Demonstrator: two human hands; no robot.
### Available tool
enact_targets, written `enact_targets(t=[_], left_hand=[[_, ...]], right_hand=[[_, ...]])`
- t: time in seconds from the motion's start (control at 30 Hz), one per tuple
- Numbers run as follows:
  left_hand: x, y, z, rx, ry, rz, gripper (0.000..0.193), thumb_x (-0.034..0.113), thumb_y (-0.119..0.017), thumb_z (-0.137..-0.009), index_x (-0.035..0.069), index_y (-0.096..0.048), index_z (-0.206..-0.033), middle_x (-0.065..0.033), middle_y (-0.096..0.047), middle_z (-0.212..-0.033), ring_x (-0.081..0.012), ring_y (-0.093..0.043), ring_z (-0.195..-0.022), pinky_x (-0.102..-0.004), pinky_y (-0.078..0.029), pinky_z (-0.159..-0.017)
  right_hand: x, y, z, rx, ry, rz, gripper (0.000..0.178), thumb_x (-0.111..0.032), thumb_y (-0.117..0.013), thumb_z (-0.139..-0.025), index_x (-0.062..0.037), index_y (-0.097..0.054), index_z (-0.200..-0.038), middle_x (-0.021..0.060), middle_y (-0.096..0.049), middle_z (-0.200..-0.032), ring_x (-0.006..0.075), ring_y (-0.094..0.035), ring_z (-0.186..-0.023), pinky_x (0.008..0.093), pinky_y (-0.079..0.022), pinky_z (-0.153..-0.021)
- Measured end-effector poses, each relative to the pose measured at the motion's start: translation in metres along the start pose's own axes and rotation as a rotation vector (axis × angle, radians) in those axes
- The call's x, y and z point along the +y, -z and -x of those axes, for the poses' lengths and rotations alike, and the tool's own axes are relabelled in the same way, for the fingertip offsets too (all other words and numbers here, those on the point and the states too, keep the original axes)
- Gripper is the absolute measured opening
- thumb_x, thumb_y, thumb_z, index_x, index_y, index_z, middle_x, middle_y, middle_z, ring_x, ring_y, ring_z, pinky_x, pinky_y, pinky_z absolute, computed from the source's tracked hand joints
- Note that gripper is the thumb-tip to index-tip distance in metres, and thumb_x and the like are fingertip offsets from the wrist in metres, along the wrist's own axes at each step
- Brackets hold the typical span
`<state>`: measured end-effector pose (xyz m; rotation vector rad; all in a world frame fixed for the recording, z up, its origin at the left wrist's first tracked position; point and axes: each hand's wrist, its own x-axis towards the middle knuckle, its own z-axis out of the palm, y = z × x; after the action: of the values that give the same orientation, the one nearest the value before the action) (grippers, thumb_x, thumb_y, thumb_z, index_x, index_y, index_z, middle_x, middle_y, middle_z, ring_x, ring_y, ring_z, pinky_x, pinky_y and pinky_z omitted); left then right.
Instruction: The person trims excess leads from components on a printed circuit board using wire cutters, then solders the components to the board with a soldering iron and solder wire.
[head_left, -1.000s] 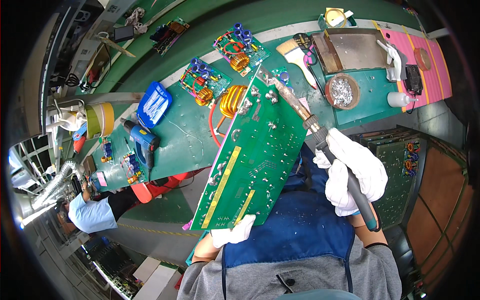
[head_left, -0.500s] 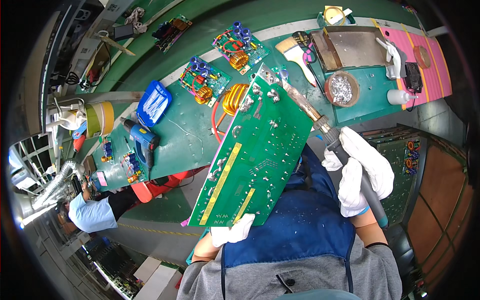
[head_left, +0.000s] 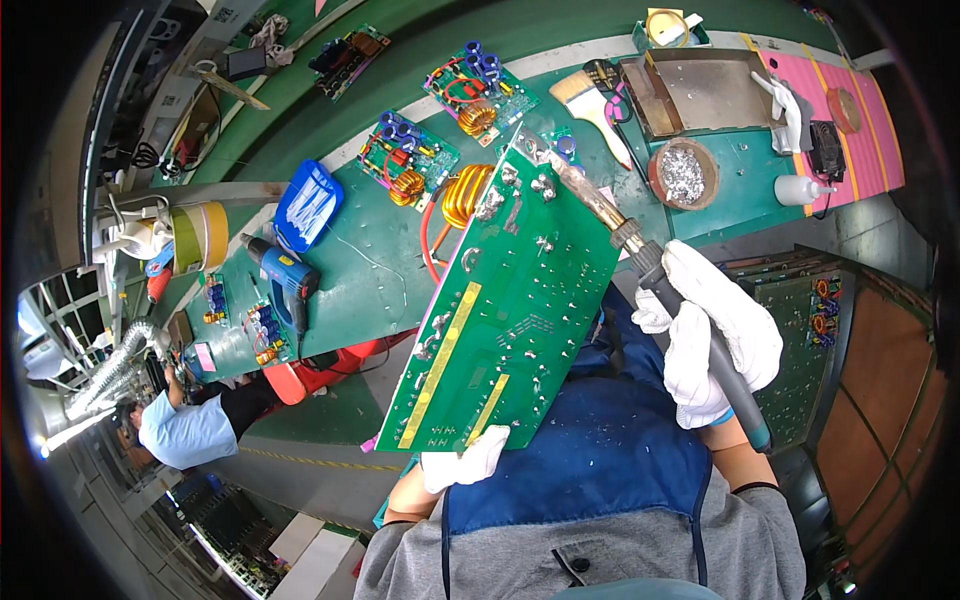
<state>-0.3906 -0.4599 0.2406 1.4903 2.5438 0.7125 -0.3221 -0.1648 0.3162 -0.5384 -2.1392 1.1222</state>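
My white-gloved left hand (head_left: 466, 462) grips a large green circuit board (head_left: 520, 320) by its near edge, tilted up with the soldered side toward me. Copper coils (head_left: 466, 196) and a red wire stick out behind its left edge. In my right hand (head_left: 715, 335), also gloved, is a thick soldering iron (head_left: 667, 285), fingers wrapped round its dark handle. The iron slants up and left, its tip at the board's far corner near shiny solder blobs; whether it touches there I cannot tell. The fingers behind the board are hidden.
Beyond lie two populated boards (head_left: 410, 158), a brush (head_left: 597, 112), a round bowl of solder bits (head_left: 684, 174), a metal tray (head_left: 712, 92) and a white bottle (head_left: 803, 191). A heat gun (head_left: 284, 278) and blue dustpan-like tray (head_left: 308, 207) are at left. Another person (head_left: 187, 428) works far left.
The soldering iron and my right hand have shifted slightly up and left, its tip nearer the board's far corner. The board has barely moved. A board on the far green strip has slid slightly right.
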Motion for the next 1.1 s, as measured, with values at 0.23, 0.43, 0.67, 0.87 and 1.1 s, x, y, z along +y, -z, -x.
enact_targets(t=[0.23,0.43,0.67,0.87,1.1], left_hand=[[0.001,0.002,0.0,-0.009,0.046,0.045,0.029,-0.003,-0.065,-0.068,0.0,-0.058,-0.097,-0.0084,-0.063,-0.086,-0.0198,-0.061,-0.07,-0.0308,-0.049,-0.064],[0.001,0.003,-0.001,-0.016,0.086,0.084,0.03,-0.003,-0.065,-0.068,0.0,-0.058,-0.097,-0.0083,-0.063,-0.086,-0.0197,-0.061,-0.07,-0.0307,-0.049,-0.064],[0.006,0.008,-0.002,-0.02,0.136,0.122,0.03,-0.003,-0.065,-0.069,0.0,-0.058,-0.097,-0.0082,-0.063,-0.087,-0.0196,-0.061,-0.07,-0.0307,-0.049,-0.064],[0.009,0.012,-0.003,-0.025,0.179,0.162,0.03,-0.003,-0.065,-0.069,-0.001,-0.058,-0.098,-0.0082,-0.063,-0.087,-0.0196,-0.061,-0.07,-0.0306,-0.049,-0.065],[0.011,0.015,-0.003,-0.029,0.234,0.2,0.031,-0.003,-0.065,-0.069,-0.001,-0.058,-0.098,-0.0081,-0.064,-0.087,-0.0195,-0.061,-0.071,-0.0306,-0.049,-0.065]], right_hand=[[0.001,0.004,0.005,0.013,-0.057,-0.052,0.029,-0.001,-0.058,-0.074,-0.0021,-0.063,-0.102,0.0104,-0.066,-0.08,0.0168,-0.063,-0.063,0.0244,-0.05,-0.058],[0.0,0.004,0.009,0.023,-0.106,-0.097,0.029,-0.001,-0.058,-0.075,-0.0014,-0.063,-0.103,0.0109,-0.066,-0.081,0.0166,-0.063,-0.063,0.0243,-0.05,-0.059],[0.002,0.01,0.016,0.033,-0.158,-0.157,0.028,-0.002,-0.057,-0.076,-0.0006,-0.062,-0.103,0.0115,-0.066,-0.082,0.0163,-0.062,-0.063,0.0242,-0.05,-0.059],[-0.001,0.012,0.021,0.04,-0.204,-0.201,0.027,-0.002,-0.056,-0.076,0.0002,-0.062,-0.103,0.012,-0.066,-0.082,0.0161,-0.062,-0.064,0.0242,-0.05,-0.059],[0.001,0.012,0.022,0.047,-0.257,-0.262,0.027,-0.002,-0.056,-0.077,0.001,-0.062,-0.104,0.0126,-0.066,-0.083,0.0158,-0.062,-0.064,0.0241,-0.05,-0.059]])
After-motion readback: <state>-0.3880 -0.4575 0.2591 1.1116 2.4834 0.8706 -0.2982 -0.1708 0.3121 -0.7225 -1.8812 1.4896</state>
